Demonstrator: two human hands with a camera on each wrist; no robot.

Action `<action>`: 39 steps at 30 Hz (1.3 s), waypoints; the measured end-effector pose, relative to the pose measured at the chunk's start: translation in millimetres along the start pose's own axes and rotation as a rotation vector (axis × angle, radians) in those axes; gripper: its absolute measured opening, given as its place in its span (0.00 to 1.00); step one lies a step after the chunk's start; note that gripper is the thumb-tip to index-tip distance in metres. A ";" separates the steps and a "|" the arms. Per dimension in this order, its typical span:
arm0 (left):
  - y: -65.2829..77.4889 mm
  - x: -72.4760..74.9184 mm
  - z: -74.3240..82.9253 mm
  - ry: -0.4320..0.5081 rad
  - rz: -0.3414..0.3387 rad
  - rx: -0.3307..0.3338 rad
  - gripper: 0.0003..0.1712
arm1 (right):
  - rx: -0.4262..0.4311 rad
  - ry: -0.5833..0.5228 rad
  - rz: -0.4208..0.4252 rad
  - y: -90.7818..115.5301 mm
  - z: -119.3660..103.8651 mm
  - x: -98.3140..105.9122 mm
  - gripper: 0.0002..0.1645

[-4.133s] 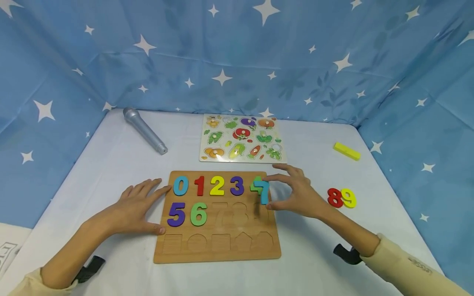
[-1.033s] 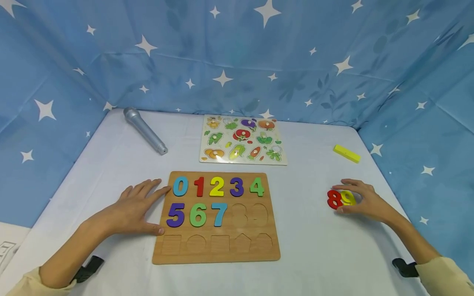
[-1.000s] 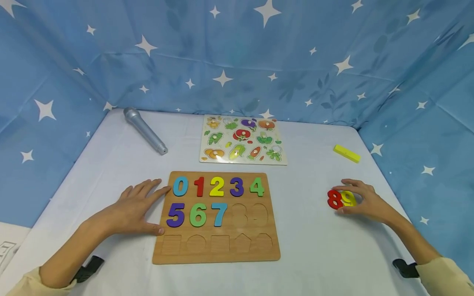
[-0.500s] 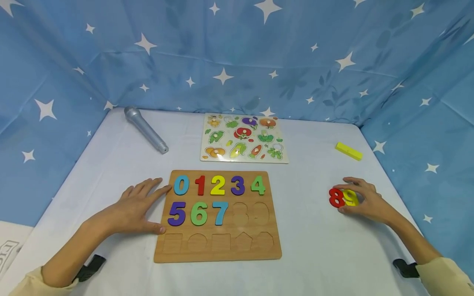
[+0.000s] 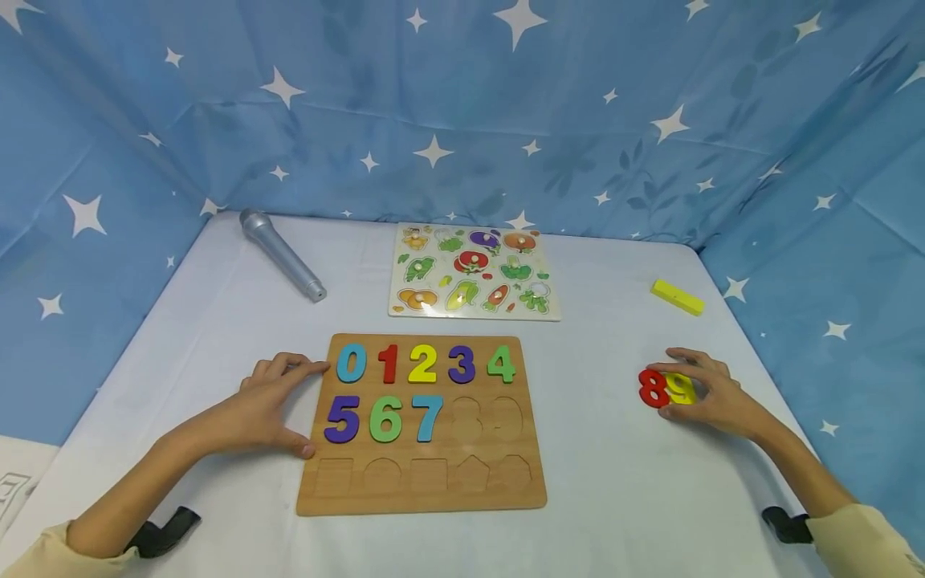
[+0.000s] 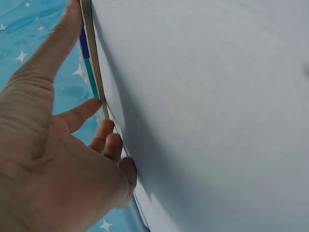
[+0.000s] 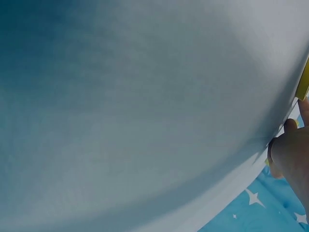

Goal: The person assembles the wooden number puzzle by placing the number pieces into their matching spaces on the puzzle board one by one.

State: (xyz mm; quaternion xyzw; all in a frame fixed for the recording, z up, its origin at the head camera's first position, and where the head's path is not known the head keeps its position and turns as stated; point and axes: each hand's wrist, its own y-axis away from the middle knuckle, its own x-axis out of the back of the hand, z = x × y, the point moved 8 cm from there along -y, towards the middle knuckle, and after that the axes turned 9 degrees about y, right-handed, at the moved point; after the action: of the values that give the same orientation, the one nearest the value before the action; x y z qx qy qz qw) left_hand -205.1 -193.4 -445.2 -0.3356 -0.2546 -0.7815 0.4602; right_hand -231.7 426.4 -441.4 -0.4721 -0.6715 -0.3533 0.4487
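In the head view my left hand (image 5: 256,413) spreads its thumb and forefinger along the left edge of a wooden number board (image 5: 426,499); the left wrist view has the fingertips (image 6: 96,104) right at that edge. Digits 0 to 7 stand in the board's top two rows, the blue 7 (image 5: 428,419) being the last. Far to the right, my right hand (image 5: 715,397) pinches a red number 8 (image 5: 649,388), forefinger at its top and thumb at its bottom. A yellow number 9 (image 5: 681,389) lies against the 8, inside the curve of that hand, partly covered.
Behind the board is a vegetable peg puzzle (image 5: 473,281). A silver microphone (image 5: 283,257) lies at the back left, and a yellow bar (image 5: 677,298) at the back right. Blue star-patterned curtains (image 5: 433,96) enclose the white table (image 5: 600,474).
Since the oldest frame, the 7 has gone into the second row and my right hand has moved right to the 8 and 9. Lately my left hand's fingers have drawn together slightly.
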 end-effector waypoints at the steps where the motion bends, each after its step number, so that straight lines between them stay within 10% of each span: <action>1: 0.5 0.5 -1.5 0.007 0.002 0.002 0.68 | 0.002 0.002 0.002 -0.1 -0.4 0.2 0.37; 13: 3.0 1.7 -4.1 0.001 0.013 0.022 0.67 | 0.015 -0.044 0.029 -7.6 -9.4 -0.4 0.35; 29: 4.5 4.0 2.2 -0.055 0.020 0.000 0.66 | 0.259 -0.201 0.019 -62.5 -205.8 -31.2 0.36; 39: 3.5 1.9 -0.2 -0.070 0.011 0.007 0.67 | 0.271 -0.202 -0.002 -68.3 -246.0 -61.3 0.35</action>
State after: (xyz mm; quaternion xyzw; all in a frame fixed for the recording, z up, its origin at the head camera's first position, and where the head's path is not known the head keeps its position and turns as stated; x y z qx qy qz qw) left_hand -202.6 -196.1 -443.6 -0.3624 -0.2712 -0.7659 0.4566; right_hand -221.1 165.2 -416.7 -0.4397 -0.7553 -0.2104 0.4381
